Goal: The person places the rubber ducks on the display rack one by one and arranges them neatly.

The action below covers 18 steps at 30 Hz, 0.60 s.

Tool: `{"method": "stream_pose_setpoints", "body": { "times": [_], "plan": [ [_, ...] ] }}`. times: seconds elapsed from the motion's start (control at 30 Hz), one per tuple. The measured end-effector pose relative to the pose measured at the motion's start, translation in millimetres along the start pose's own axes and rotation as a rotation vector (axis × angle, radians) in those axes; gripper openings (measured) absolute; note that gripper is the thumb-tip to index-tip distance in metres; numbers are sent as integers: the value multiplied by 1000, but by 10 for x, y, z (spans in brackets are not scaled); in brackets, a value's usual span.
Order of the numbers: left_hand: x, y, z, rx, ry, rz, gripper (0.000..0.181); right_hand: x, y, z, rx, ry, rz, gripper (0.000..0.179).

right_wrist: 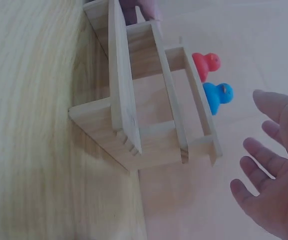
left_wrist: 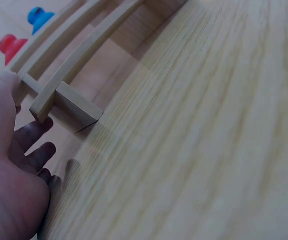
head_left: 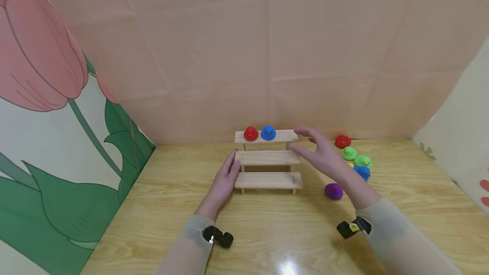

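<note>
Atop the shelf [head_left: 267, 157] sit a red duck [head_left: 251, 133] and, just right of it, a blue duck [head_left: 268, 133]. To the shelf's right, only the head view shows another red duck [head_left: 342, 141], a green duck [head_left: 349, 153], a second green duck [head_left: 365, 161], a second blue duck [head_left: 363, 172] beside a partly hidden yellow bit [head_left: 350, 165], and nearest the person a purple duck [head_left: 334, 191]. At the shelf's left end rests the left hand [head_left: 224, 177]; the left wrist view alone reveals its lower fingers [left_wrist: 34, 132], loosely bent by the bottom step. Whether they press the wood cannot be told. By the top step's right end the right hand [head_left: 322, 156] is spread, thumb apart from the fingers, and the right wrist view shows a gap between it and the shelf. On the right wrist camera [head_left: 353, 227], a yellow patch is too small to read.
</note>
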State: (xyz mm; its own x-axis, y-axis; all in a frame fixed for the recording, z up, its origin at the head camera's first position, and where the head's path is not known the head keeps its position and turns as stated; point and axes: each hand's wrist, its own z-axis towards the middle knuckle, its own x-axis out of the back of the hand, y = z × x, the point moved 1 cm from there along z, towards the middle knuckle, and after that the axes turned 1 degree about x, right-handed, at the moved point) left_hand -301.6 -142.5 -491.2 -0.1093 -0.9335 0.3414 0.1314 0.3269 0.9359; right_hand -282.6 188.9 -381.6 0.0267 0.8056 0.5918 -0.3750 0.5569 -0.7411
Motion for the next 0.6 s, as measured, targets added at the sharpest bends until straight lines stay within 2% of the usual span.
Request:
{"method": "stream_pose_setpoints", "body": {
  "times": [0.17, 0.37, 0.6],
  "plan": [
    [0, 5, -9, -1, -2, -6, 68, 82, 50, -163, 4, 19, -23, 62],
    [8, 15, -16, 6, -5, -13, 67, 181, 106, -356, -43, 13, -54, 67],
    [12, 25, -18, -1, -2, -12, 67, 305, 212, -543, -65, 17, -41, 66]
  ]
}}
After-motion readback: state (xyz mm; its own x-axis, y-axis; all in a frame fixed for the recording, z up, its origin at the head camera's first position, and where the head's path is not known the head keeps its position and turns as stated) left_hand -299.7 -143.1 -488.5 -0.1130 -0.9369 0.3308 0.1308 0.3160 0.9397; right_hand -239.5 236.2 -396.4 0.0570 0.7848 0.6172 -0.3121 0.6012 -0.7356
